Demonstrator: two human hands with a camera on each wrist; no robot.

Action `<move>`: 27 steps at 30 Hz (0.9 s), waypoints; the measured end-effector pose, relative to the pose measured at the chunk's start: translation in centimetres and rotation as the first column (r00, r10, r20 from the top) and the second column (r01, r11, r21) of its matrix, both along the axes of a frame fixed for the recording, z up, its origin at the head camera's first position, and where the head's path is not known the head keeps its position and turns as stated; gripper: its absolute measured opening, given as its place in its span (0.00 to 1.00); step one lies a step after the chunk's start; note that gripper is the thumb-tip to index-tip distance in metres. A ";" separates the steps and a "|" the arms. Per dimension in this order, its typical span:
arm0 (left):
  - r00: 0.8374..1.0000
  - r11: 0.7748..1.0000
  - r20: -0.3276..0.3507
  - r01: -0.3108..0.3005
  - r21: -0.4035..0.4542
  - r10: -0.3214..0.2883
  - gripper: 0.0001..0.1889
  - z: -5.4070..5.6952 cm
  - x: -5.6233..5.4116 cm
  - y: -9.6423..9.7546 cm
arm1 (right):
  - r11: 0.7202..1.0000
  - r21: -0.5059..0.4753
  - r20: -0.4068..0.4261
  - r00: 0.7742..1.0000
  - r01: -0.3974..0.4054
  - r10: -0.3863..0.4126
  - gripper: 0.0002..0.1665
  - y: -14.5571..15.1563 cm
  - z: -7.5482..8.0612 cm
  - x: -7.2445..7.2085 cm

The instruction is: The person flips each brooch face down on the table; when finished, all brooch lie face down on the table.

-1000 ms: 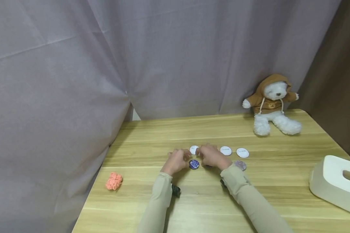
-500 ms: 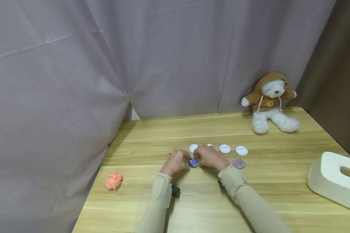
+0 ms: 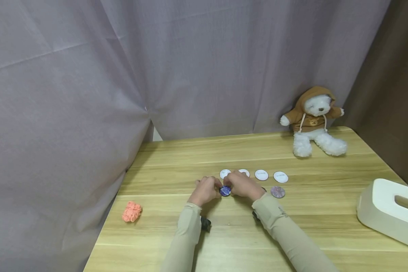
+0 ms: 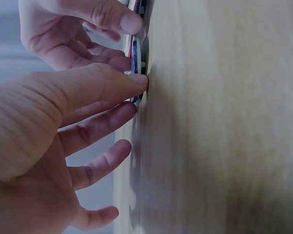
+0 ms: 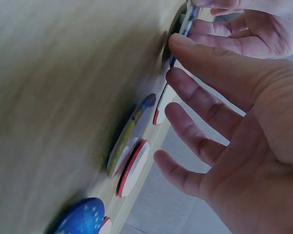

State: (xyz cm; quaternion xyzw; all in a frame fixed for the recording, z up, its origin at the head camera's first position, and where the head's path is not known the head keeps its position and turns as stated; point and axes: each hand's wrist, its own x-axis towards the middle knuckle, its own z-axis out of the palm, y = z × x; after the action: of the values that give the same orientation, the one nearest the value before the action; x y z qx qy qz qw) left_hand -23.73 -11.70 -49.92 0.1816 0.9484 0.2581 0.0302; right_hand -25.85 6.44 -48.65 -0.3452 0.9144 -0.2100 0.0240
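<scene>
Between my two hands, in the head view, lies a round blue-purple badge. My left hand pinches its left edge, thumb low and fingers behind, with the other fingers spread in the left wrist view. On the opposite edge, my right hand pinches the same badge with thumb and fingertips. Its remaining fingers are spread in the right wrist view. Beyond the right hand, that view shows a yellow-and-blue badge and a starry blue badge on the table. A pinkish marbled badge lies right of the right wrist.
Several white discs form a row behind the badges on the wooden table. A coral yarn bundle lies at left. A plush bear in a brown hoodie sits back right, and a white tissue box stands at right.
My right hand has moved slightly left from the neighbouring badge to the blue-purple one's right edge. The left hand stays nearly in place at its left edge.
</scene>
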 end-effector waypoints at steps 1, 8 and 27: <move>1.000 1.000 -0.001 0.002 -0.001 -0.002 0.14 0.0 0.0 0.0 | 1.000 -0.002 -0.006 1.000 -0.006 0.006 0.15 0.0 -0.1 0.0; 1.000 1.000 -0.013 0.014 -0.007 -0.014 0.09 0.3 -0.2 -0.1 | 1.000 0.017 0.031 1.000 -0.002 0.001 0.13 0.1 0.1 -0.4; 0.998 0.997 -0.067 0.025 0.072 -0.020 0.04 0.7 -0.6 -0.8 | 0.999 -0.033 0.088 0.996 -0.018 0.020 0.09 0.6 0.7 -1.2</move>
State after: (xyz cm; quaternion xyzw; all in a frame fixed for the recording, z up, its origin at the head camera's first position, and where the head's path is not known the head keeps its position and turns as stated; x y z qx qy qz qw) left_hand -24.30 -12.52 -49.20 0.2018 0.9367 0.2860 -0.0047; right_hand -27.08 7.00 -47.96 -0.3447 0.9056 -0.2395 0.0606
